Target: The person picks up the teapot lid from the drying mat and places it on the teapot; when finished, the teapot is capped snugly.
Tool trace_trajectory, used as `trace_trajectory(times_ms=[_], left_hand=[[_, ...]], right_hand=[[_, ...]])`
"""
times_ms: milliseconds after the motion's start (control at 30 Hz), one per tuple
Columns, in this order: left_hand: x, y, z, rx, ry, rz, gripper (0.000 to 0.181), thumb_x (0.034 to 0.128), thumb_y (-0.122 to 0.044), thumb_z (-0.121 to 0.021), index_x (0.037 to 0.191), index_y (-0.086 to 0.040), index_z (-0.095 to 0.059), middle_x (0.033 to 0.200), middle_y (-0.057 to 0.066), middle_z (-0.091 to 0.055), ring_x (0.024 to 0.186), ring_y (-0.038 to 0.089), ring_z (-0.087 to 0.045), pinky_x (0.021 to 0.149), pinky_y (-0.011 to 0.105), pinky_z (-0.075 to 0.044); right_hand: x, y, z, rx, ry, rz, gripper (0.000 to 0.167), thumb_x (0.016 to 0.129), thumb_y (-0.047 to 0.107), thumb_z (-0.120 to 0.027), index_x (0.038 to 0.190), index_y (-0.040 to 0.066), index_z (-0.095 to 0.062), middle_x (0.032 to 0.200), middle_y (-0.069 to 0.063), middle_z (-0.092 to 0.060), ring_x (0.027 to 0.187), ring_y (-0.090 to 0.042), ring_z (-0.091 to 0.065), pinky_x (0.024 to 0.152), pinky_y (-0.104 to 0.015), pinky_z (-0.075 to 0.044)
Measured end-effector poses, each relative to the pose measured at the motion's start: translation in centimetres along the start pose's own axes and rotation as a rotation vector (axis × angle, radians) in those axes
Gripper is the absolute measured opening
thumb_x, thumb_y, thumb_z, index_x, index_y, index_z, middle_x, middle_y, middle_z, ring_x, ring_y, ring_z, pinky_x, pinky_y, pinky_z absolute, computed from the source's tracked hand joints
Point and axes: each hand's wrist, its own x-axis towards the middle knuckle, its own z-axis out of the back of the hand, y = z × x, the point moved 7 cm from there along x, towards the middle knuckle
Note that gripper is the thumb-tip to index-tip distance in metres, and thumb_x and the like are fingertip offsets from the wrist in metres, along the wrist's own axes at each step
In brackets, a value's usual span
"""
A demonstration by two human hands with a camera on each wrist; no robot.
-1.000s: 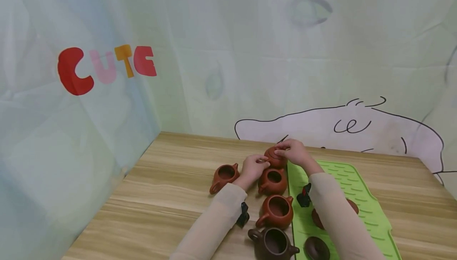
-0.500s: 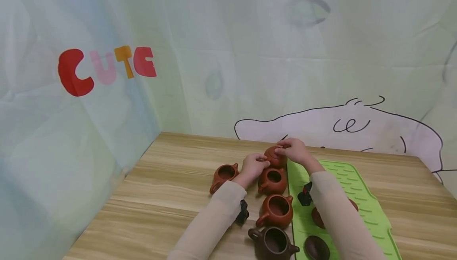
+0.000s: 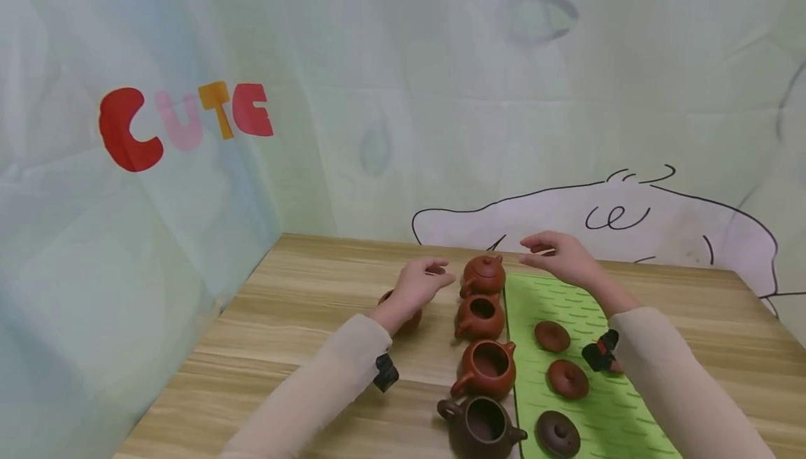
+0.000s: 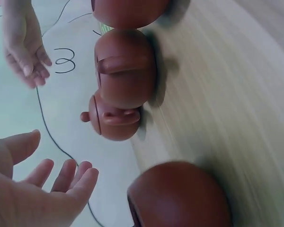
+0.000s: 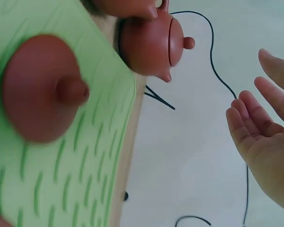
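A lidded red-brown teapot (image 3: 484,276) stands at the far end of a row, its lid and knob plain in both wrist views. My left hand (image 3: 423,283) hovers just left of it, fingers loosely extended and holding nothing. To its right my right hand (image 3: 559,257) is raised, also holding nothing. Nearer in the row come a small lidless teapot (image 3: 481,318), a larger lidless one (image 3: 489,369) and a dark brown lidless teapot (image 3: 483,428). Partly hidden under my left wrist is another lidless teapot (image 3: 412,320).
On a green mat (image 3: 529,298) right of the row lie a red-brown lid (image 3: 552,336), a second lid (image 3: 569,379) and a dark brown lid (image 3: 557,434). A printed cloth (image 3: 352,130) hangs behind the wooden table (image 3: 302,291).
Both hands have come off the far teapot, leaving it with its lid on. The left hand moved left, the right hand moved right and up, uncovering lids on the mat.
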Motion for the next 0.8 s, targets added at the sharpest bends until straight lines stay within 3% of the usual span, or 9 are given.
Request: trace_trajectory(times_ms=[233, 500, 633, 800], left_hand=[[-2.5, -0.6, 2.8, 0.008, 0.003, -0.037, 0.036, 0.0904, -0.018, -0.067, 0.123, -0.003, -0.063, 0.114, 0.014, -0.065, 0.11, 0.029, -0.059, 0.096, 0.042, -0.047], [-4.5, -0.7, 5.8, -0.041, -0.101, -0.053, 0.034, 0.0904, -0.013, -0.066, 0.123, -0.003, -0.063, 0.118, 0.015, -0.065, 0.112, 0.029, -0.06, 0.096, 0.043, -0.048], [-5.5, 0.3, 6.8, -0.095, -0.161, -0.061, 0.035, 0.0902, -0.009, -0.066, 0.124, 0.001, -0.061, 0.118, 0.018, -0.064, 0.112, 0.032, -0.059, 0.095, 0.043, -0.049], [-6.8, 2.4, 7.1, -0.145, -0.213, -0.037, 0.039, 0.091, -0.009, -0.066, 0.127, 0.003, -0.058, 0.124, 0.02, -0.06, 0.117, 0.034, -0.055, 0.094, 0.042, -0.05]], right_hand=[[-2.6, -0.1, 1.4, -0.01, 0.013, 0.019, 0.043, 0.094, 0.022, -0.064, 0.125, -0.006, -0.057, 0.122, -0.025, -0.058, 0.109, -0.039, -0.058, 0.088, -0.047, -0.052], [-4.7, 0.1, 2.0, 0.001, 0.01, 0.041, 0.042, 0.094, 0.022, -0.064, 0.125, -0.006, -0.058, 0.124, -0.026, -0.057, 0.111, -0.04, -0.057, 0.086, -0.044, -0.053], [-5.6, -0.4, 1.5, 0.008, 0.015, 0.026, 0.043, 0.093, 0.025, -0.065, 0.126, -0.002, -0.059, 0.125, -0.025, -0.057, 0.11, -0.039, -0.059, 0.083, -0.04, -0.054], [-6.7, -1.0, 0.0, 0.039, 0.012, 0.014, 0.043, 0.092, 0.027, -0.067, 0.125, 0.0, -0.06, 0.125, -0.023, -0.058, 0.107, -0.036, -0.062, 0.079, -0.033, -0.055]])
